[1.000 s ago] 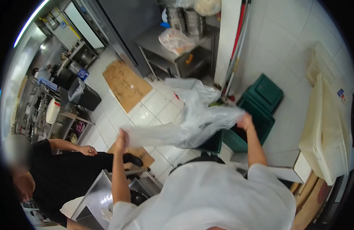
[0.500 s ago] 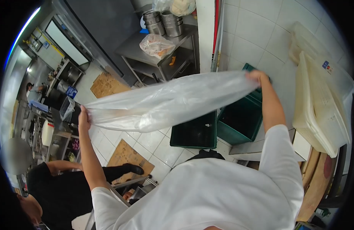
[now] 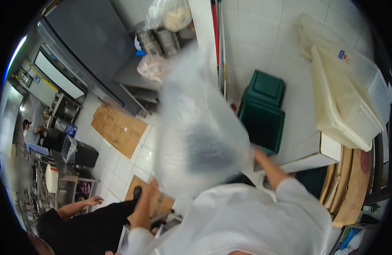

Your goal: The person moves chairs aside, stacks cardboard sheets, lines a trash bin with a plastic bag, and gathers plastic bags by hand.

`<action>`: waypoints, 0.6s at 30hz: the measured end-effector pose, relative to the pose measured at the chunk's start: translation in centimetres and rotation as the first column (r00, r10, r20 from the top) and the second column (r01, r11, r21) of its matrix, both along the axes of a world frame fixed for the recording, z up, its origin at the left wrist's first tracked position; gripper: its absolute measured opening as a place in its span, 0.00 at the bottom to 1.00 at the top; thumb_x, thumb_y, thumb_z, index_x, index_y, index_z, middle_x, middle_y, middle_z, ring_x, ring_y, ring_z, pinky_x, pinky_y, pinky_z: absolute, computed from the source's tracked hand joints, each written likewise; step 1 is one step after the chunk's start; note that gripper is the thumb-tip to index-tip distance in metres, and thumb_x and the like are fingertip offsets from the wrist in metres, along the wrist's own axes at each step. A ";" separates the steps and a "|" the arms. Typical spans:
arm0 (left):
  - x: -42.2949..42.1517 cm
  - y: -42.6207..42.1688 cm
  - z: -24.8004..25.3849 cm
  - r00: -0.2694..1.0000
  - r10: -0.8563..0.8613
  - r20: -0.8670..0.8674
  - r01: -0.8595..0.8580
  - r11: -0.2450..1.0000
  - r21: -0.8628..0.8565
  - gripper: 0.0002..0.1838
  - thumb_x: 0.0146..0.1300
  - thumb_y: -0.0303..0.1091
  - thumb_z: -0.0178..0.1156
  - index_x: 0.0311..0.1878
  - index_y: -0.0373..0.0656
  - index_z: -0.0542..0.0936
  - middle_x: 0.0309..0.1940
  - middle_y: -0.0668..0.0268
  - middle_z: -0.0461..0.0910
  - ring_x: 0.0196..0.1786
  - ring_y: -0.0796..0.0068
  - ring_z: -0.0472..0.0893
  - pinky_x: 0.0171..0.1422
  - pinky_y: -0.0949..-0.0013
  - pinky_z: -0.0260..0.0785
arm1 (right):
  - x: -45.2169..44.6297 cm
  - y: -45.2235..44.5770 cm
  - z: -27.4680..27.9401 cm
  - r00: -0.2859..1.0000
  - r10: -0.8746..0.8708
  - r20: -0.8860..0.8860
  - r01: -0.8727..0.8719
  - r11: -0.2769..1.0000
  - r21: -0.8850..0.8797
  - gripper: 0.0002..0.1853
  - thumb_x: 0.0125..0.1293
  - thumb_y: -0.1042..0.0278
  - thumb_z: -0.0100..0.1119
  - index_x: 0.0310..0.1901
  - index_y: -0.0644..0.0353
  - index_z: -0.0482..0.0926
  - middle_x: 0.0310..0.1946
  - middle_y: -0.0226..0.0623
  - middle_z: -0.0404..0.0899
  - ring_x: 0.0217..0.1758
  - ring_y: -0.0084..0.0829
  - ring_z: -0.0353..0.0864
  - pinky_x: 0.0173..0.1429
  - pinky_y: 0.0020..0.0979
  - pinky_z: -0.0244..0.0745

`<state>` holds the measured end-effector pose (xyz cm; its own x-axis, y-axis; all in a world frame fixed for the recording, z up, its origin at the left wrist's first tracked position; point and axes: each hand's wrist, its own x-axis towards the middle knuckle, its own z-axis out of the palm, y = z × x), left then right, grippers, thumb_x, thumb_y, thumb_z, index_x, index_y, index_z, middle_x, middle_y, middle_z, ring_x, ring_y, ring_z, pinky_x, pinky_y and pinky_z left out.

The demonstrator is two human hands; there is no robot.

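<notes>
A large clear plastic bag (image 3: 183, 110) billows up in front of me, puffed with air and blurred by motion. My left hand (image 3: 151, 188) grips its lower left edge, and my right hand (image 3: 256, 155) has hold of the lower right edge. The fingers of both hands are partly hidden and smeared. Through the film a dark green shape shows, too blurred to make out fully. Just beyond my right hand stands an open dark green bin (image 3: 264, 123) on the tiled floor.
To the right, cream plastic tubs (image 3: 332, 97) lean above a white box (image 3: 332, 148). A steel table (image 3: 138, 91) stands ahead. Cardboard sheets (image 3: 119, 129) lie on the floor. At my left is a person in black (image 3: 85, 225); another person works far back near a black lined bin (image 3: 85, 155).
The bag was stretched sideways between my raised hands; now it is opened out and ballooning upward. Both hands have come down and closer together. My view has shifted right.
</notes>
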<state>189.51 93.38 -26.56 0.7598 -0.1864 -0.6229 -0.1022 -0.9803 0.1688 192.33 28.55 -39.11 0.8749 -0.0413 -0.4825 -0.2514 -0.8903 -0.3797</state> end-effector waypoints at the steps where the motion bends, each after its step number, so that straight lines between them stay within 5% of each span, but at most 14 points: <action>1: -4.2 -1.6 -0.5 0.972 -0.004 -0.233 -0.010 0.998 -0.061 0.13 0.60 0.34 0.46 0.38 0.35 0.75 0.32 0.58 0.76 0.35 0.66 0.75 0.42 0.66 0.67 | -5.6 0.7 0.8 0.938 -0.264 -0.225 0.299 0.944 0.142 0.26 0.62 0.52 0.46 0.56 0.61 0.69 0.53 0.48 0.71 0.55 0.42 0.70 0.58 0.39 0.65; 3: -6.6 -3.9 2.0 0.926 -0.009 -0.376 -0.067 0.980 -0.188 0.14 0.61 0.37 0.46 0.37 0.36 0.76 0.31 0.60 0.77 0.34 0.67 0.75 0.41 0.66 0.67 | -8.6 1.6 3.1 0.674 -0.599 -0.431 0.738 0.556 0.381 0.28 0.61 0.50 0.49 0.57 0.61 0.67 0.52 0.45 0.72 0.55 0.40 0.70 0.57 0.38 0.66; 5: -1.6 -3.4 4.6 0.970 0.039 -0.241 -0.117 0.941 -0.319 0.16 0.62 0.40 0.47 0.36 0.36 0.76 0.29 0.61 0.77 0.33 0.68 0.75 0.41 0.67 0.67 | -4.6 1.6 7.0 0.600 -0.648 -0.469 0.728 0.199 0.656 0.30 0.60 0.49 0.51 0.58 0.60 0.66 0.52 0.42 0.72 0.56 0.38 0.69 0.56 0.36 0.67; 6: 2.2 -3.0 6.5 0.988 0.134 -0.082 -0.156 0.891 -0.426 0.16 0.62 0.41 0.47 0.35 0.37 0.77 0.28 0.62 0.77 0.32 0.69 0.75 0.40 0.67 0.67 | -0.3 0.8 12.5 0.620 -0.496 -0.609 0.604 -0.194 0.773 0.24 0.67 0.49 0.42 0.55 0.61 0.66 0.48 0.41 0.73 0.52 0.38 0.71 0.58 0.42 0.65; 7: 6.6 -2.9 9.5 0.953 0.293 0.072 -0.199 0.790 -0.580 0.17 0.62 0.43 0.47 0.35 0.37 0.77 0.28 0.63 0.77 0.32 0.69 0.75 0.40 0.68 0.67 | 4.5 0.4 18.0 0.688 -0.574 -0.444 0.445 -0.150 0.883 0.21 0.64 0.57 0.46 0.54 0.61 0.67 0.45 0.39 0.73 0.47 0.34 0.71 0.54 0.39 0.67; 8: 11.5 -1.8 10.4 0.780 0.625 0.017 -0.270 0.361 -0.893 0.21 0.67 0.48 0.42 0.29 0.43 0.75 0.21 0.69 0.70 0.25 0.79 0.68 0.32 0.74 0.62 | 9.2 0.0 23.6 0.716 -0.648 -0.260 0.264 -0.093 0.960 0.19 0.62 0.64 0.51 0.53 0.61 0.67 0.41 0.37 0.73 0.42 0.31 0.72 0.49 0.36 0.69; 9: 13.7 -5.7 20.1 0.578 0.794 0.187 -0.089 0.290 -0.953 0.22 0.68 0.50 0.40 0.26 0.45 0.72 0.18 0.74 0.65 0.22 0.81 0.64 0.28 0.77 0.58 | 13.9 -0.3 29.2 0.703 -0.707 -0.081 0.085 -0.029 0.996 0.18 0.59 0.72 0.56 0.51 0.61 0.67 0.38 0.35 0.73 0.38 0.27 0.73 0.45 0.33 0.72; 10: 14.8 -7.4 27.1 0.449 0.871 0.201 0.008 0.222 -0.975 0.23 0.68 0.51 0.39 0.28 0.44 0.74 0.21 0.72 0.70 0.25 0.80 0.68 0.29 0.74 0.61 | 16.5 -0.2 34.7 0.591 -0.800 0.107 -0.165 0.010 0.986 0.13 0.57 0.73 0.58 0.43 0.62 0.71 0.33 0.31 0.71 0.34 0.23 0.70 0.40 0.27 0.69; 11: 13.9 -10.3 32.1 0.343 0.925 0.165 0.193 0.103 -0.976 0.24 0.69 0.52 0.38 0.31 0.42 0.74 0.25 0.69 0.73 0.29 0.79 0.70 0.31 0.73 0.62 | 17.8 0.2 40.7 0.370 -0.818 0.441 -0.187 0.400 0.897 0.10 0.57 0.73 0.57 0.40 0.64 0.71 0.34 0.32 0.72 0.34 0.24 0.70 0.39 0.27 0.68; 12: 12.9 -13.2 37.0 0.249 0.959 0.136 0.389 0.030 -0.921 0.26 0.69 0.53 0.37 0.33 0.40 0.75 0.29 0.67 0.76 0.32 0.78 0.72 0.33 0.71 0.64 | 16.4 1.8 46.8 0.175 -0.794 0.583 -0.224 0.544 0.808 0.11 0.57 0.73 0.57 0.41 0.65 0.71 0.35 0.33 0.72 0.35 0.24 0.70 0.40 0.28 0.67; 14: 12.9 -13.0 36.8 0.143 0.979 0.143 0.484 0.057 -0.873 0.27 0.69 0.53 0.36 0.35 0.38 0.75 0.33 0.65 0.77 0.34 0.77 0.73 0.34 0.71 0.64 | 13.7 4.1 50.7 -0.222 -0.635 0.740 -0.160 0.773 0.614 0.15 0.58 0.71 0.58 0.44 0.67 0.69 0.38 0.37 0.73 0.39 0.27 0.71 0.45 0.28 0.67; 15: 12.4 -12.4 33.7 0.088 0.933 0.350 0.476 0.269 -0.837 0.28 0.69 0.53 0.36 0.35 0.36 0.74 0.32 0.65 0.76 0.33 0.77 0.72 0.34 0.70 0.64 | 11.5 5.3 50.3 -0.403 -0.508 0.761 -0.074 0.847 0.526 0.17 0.58 0.70 0.58 0.46 0.68 0.68 0.39 0.38 0.73 0.41 0.29 0.71 0.48 0.29 0.67; 17: 11.7 -10.5 22.1 0.129 0.656 0.743 0.314 0.684 -0.658 0.20 0.67 0.43 0.41 0.45 0.35 0.72 0.27 0.56 0.74 0.30 0.66 0.73 0.33 0.64 0.64 | 7.0 7.6 42.5 -0.265 -0.506 0.821 -0.001 0.852 0.524 0.28 0.56 0.69 0.59 0.57 0.65 0.62 0.41 0.46 0.75 0.48 0.39 0.74 0.55 0.34 0.66; 18: 11.0 -9.4 14.6 0.265 0.466 0.844 0.236 0.818 -0.525 0.18 0.65 0.38 0.43 0.49 0.34 0.70 0.25 0.52 0.74 0.29 0.60 0.73 0.32 0.60 0.64 | 4.3 7.6 35.5 0.088 -0.471 0.878 0.142 0.878 0.457 0.29 0.58 0.70 0.55 0.61 0.60 0.60 0.41 0.50 0.75 0.46 0.44 0.76 0.53 0.37 0.68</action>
<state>200.52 84.00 -11.94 0.7395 -0.0091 0.6731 -0.4161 -0.7921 0.4465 196.63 36.15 -3.59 0.5470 -0.4893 0.6792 0.2253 -0.6953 -0.6824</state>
